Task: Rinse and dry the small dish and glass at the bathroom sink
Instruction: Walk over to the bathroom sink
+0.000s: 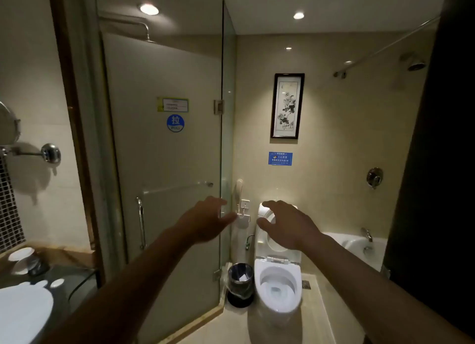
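Note:
Both my arms reach forward in mid-air, away from the counter. My left hand (205,219) is empty with its fingers spread, in front of the glass shower door. My right hand (288,225) is also empty and spread, in front of the toilet's raised lid. At the far left, a small white dish (21,254) sits on the dark counter beside a dark object I cannot identify. The white sink basin (23,313) shows at the bottom left corner. I cannot make out a glass.
A glass shower enclosure (164,163) with a vertical handle (140,223) stands ahead left. An open toilet (279,284) and a lined waste bin (240,287) stand on the tiled floor. A bathtub (359,243) is at the right, a dark door edge beyond it.

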Demonstrator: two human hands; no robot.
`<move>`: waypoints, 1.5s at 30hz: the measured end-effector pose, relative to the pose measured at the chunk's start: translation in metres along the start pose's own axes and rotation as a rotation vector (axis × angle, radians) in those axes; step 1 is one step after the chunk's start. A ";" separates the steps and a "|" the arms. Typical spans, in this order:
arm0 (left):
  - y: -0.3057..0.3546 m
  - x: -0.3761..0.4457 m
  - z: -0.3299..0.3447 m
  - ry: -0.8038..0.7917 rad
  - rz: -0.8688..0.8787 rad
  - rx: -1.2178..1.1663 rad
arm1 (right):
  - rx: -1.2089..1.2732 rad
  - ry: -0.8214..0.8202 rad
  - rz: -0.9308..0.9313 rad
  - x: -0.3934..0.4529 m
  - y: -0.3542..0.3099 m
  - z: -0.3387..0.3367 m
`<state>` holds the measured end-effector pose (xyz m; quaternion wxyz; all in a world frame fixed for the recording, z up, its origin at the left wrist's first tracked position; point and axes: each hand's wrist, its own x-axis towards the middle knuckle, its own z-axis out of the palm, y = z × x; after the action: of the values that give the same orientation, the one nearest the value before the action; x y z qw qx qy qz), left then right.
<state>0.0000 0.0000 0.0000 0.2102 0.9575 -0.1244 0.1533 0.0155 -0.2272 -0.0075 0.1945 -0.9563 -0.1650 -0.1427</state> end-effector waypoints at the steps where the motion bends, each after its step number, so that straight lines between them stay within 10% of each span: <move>1: 0.000 0.001 0.003 -0.004 -0.007 0.002 | -0.002 -0.005 0.004 0.002 0.001 0.001; 45: -0.241 0.156 0.027 0.079 -0.340 0.115 | 0.054 -0.190 -0.290 0.295 -0.060 0.184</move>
<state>0.2235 0.1729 -0.0572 0.1825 0.9685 0.0566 0.1598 0.2986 -0.0209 -0.0508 0.1812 -0.9260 -0.3228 -0.0738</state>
